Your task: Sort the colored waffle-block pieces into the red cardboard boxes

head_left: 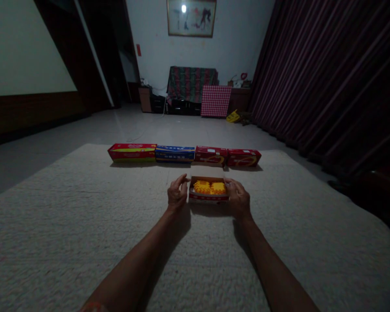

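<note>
In the head view, an open cardboard box (pixel 209 198) with a red printed front is between my hands, its pale lid flap (pixel 208 172) raised at the back. Several bright yellow toothed pieces (pixel 202 187) lie inside it; their exact kind is too small and dim to make out. My left hand (pixel 177 192) grips the box's left end with curled fingers. At the opposite end, my right hand (pixel 238 198) holds the box, fingers along its side and corner.
Beyond the box, a row of closed cartons stands on the pale textured mat: a red-and-green one (pixel 133 153), a blue one (pixel 174 154) and two dark red ones (pixel 211 155). Farther back are a cloth-covered cabinet (pixel 191 82) and, at right, a purple curtain (pixel 299 73).
</note>
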Tool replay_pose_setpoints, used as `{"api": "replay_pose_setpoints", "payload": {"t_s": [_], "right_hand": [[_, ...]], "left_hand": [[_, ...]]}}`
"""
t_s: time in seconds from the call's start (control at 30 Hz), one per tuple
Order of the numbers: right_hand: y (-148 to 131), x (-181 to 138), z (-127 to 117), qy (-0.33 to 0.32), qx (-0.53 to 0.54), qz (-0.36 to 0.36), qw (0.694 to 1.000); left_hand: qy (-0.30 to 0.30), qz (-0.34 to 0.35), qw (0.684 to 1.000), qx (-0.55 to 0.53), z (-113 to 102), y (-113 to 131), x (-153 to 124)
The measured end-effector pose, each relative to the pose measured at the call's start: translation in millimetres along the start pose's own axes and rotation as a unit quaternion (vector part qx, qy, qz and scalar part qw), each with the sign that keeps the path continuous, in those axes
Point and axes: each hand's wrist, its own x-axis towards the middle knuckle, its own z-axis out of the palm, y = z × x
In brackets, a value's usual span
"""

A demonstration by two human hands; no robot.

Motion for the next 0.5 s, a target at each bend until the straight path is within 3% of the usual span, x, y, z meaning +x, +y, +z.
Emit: {"api": "replay_pose_setpoints", "payload": {"t_s": [0.2,0.33,0.5], "right_hand": [[6.7,4.4,4.2,-0.044,-0.067,-0.050,0.995],[10.7,12.3,3.2,-0.040,-0.087,-0.033,0.995],[19.2,22.7,3.1,-0.053,-0.074,0.035,0.995]], "left_hand": [[-0.044,-0.006,0.999,0.019,1.0,1.9,12.1],[-0.076,-0.022,0.997,0.023,1.1,-3.1,22.3],[-0.129,-0.097,0.986,-0.045,6.3,-11.9,34.8]]}}
